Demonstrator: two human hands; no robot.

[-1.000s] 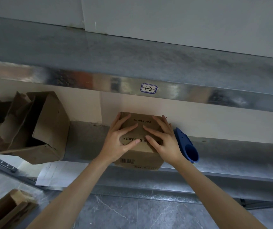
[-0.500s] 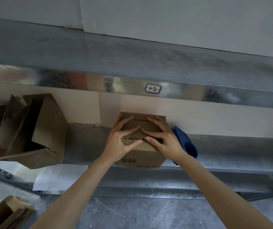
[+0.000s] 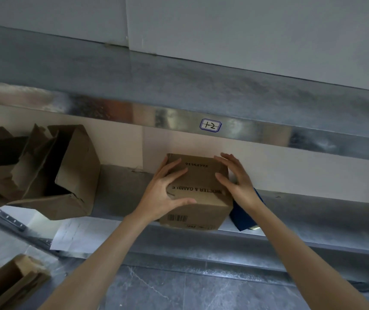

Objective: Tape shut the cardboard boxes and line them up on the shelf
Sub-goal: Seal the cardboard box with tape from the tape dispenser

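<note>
Cardboard box [image 3: 201, 182] under spread left grip [image 3: 163, 195]; right grip [image 3: 238, 182], also spread, now at its right edge.

You see through a single wide-angle camera worn on your head, facing forward and down along your forearms. It sits near the lower shelf [image 3: 313, 211], with the cardboard box [image 3: 201, 175] close to the frame's middle. The upper shelf's front edge [image 3: 112, 110] crosses above the box, the floor [image 3: 201, 291] fills the bottom, and straight lines bow toward the edges.
</note>
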